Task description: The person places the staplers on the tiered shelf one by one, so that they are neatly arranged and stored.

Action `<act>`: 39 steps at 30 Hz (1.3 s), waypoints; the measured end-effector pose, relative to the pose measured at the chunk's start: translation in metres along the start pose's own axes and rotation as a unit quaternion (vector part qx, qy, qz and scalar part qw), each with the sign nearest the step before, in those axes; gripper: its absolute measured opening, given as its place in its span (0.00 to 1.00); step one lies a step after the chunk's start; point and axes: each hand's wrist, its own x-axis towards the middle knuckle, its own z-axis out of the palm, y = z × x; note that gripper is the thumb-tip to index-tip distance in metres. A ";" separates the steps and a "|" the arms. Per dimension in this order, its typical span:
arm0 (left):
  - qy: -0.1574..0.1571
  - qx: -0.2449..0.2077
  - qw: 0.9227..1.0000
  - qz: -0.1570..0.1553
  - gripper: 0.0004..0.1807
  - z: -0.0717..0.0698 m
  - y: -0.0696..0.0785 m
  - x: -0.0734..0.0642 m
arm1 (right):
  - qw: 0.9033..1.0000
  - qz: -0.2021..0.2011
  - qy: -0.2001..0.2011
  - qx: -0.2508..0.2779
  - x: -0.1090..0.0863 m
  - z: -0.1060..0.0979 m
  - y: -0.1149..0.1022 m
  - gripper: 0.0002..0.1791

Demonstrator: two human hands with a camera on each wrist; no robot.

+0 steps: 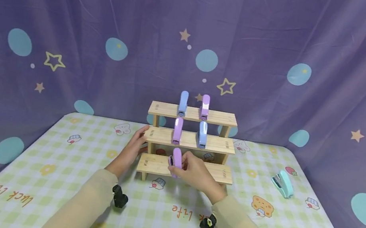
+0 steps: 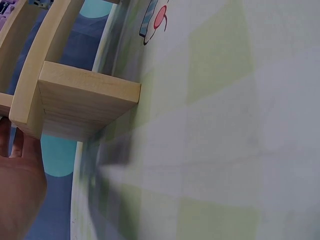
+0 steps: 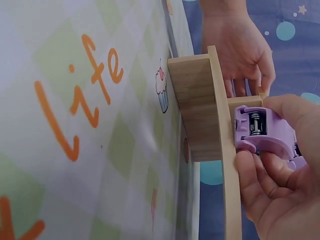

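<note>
A purple stapler stands nose-up at the bottom step of a three-tier wooden shelf; my right hand pinches it between thumb and fingers. In the right wrist view the stapler has its end right at the board's surface. My left hand rests against the left end of the middle step, and the left wrist view shows its fingers at the board's end. On the middle step stand a purple stapler and a blue stapler. The top step carries a blue stapler and a purple stapler.
A mint-green stapler lies on the table to the right of the shelf. The table wears a green checked cloth with printed cartoons. Behind the shelf hangs a purple curtain with stars and dots.
</note>
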 end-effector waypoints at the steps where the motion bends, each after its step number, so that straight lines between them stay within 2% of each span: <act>1: 0.000 -0.001 1.000 0.002 0.30 0.000 -0.001 0.000 | 1.000 0.004 0.001 -0.003 0.001 0.001 0.000 0.18; 8: 0.009 -0.002 1.000 0.016 0.30 -0.006 -0.027 0.014 | 0.999 0.027 0.008 -0.016 0.006 0.005 -0.005 0.21; 14: 0.019 0.001 0.999 0.027 0.30 -0.005 -0.033 0.017 | 0.999 0.036 0.001 -0.017 0.006 0.003 -0.006 0.20; 20: 0.019 -0.001 0.999 0.028 0.30 -0.005 -0.032 0.016 | 0.999 0.038 -0.006 -0.009 0.006 0.001 -0.004 0.16; 28: 0.019 0.000 0.999 0.029 0.30 -0.004 -0.031 0.016 | 0.999 0.038 0.001 -0.021 0.009 0.003 -0.001 0.19; 35: 0.001 -0.010 1.000 0.010 0.29 0.000 -0.001 -0.001 | 0.999 0.044 0.001 -0.020 0.009 0.004 -0.002 0.21; 39: 0.000 -0.011 1.000 0.013 0.29 0.000 -0.002 -0.001 | 0.999 0.046 0.000 -0.025 0.010 0.004 -0.002 0.21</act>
